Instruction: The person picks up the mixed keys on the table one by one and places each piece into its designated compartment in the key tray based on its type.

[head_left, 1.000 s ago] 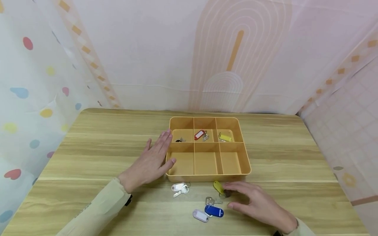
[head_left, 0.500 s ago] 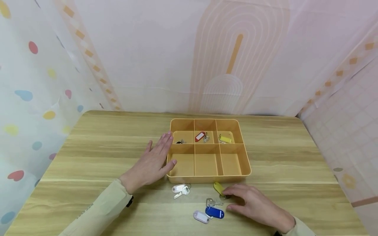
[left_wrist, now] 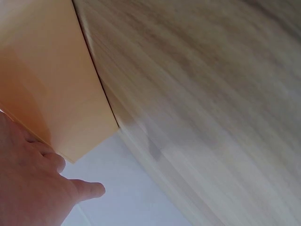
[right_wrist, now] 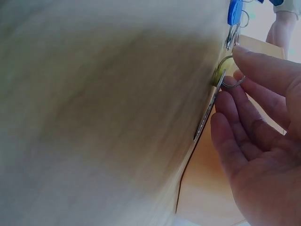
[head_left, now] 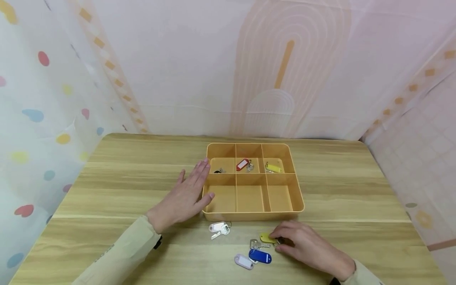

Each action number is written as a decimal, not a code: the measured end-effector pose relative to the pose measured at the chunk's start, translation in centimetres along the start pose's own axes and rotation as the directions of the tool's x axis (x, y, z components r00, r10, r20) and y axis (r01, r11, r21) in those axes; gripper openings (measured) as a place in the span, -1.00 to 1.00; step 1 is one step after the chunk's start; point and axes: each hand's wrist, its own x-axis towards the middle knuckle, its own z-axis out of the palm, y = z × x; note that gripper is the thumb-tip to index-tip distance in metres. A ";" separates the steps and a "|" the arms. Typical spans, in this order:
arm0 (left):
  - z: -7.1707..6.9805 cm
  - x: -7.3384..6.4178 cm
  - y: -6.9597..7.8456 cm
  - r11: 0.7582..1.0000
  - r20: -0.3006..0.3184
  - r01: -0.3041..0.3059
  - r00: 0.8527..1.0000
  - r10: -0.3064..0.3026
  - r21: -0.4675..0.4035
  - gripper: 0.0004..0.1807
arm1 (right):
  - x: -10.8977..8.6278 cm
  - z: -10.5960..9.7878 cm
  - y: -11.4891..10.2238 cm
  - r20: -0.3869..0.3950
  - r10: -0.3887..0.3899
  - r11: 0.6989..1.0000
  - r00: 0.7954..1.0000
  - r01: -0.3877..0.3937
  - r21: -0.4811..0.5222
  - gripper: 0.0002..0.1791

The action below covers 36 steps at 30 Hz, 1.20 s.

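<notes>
A key with a yellow tag (head_left: 267, 238) lies on the table in front of the orange divided box (head_left: 249, 216). My right hand (head_left: 309, 247) holds its ring between curled fingers and thumb. In the right wrist view, the metal key ring (right_wrist: 231, 84) shows between thumb and fingers, with the key close to the tabletop. My left hand (head_left: 179, 204) rests against the box's left wall, fingers fairly straight, thumb over the near left compartment. Beside the yellow tag are a silver key (head_left: 260, 244), a blue tag (head_left: 260, 256) and a pale lilac tag (head_left: 244, 261).
A white-tagged key (head_left: 219, 228) lies before the box's near left corner. The back row of compartments holds keys with a red tag (head_left: 242, 164), a yellow tag (head_left: 273, 168) and a dark item (head_left: 217, 171). Patterned cloth (head_left: 178, 71) hangs behind the wooden table (head_left: 135, 178).
The yellow tag by my right hand has turned from slanting to nearly level and shifted slightly toward me. My right fingers have closed in on its ring. The left hand stays against the box.
</notes>
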 end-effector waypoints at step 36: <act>0.0 0.0 0.0 1.000 -0.003 -0.008 1.000 0.008 0.009 -0.09 | -0.2 -3.2 -0.7 -0.434 -0.247 0.938 0.866 0.326 0.117 -0.84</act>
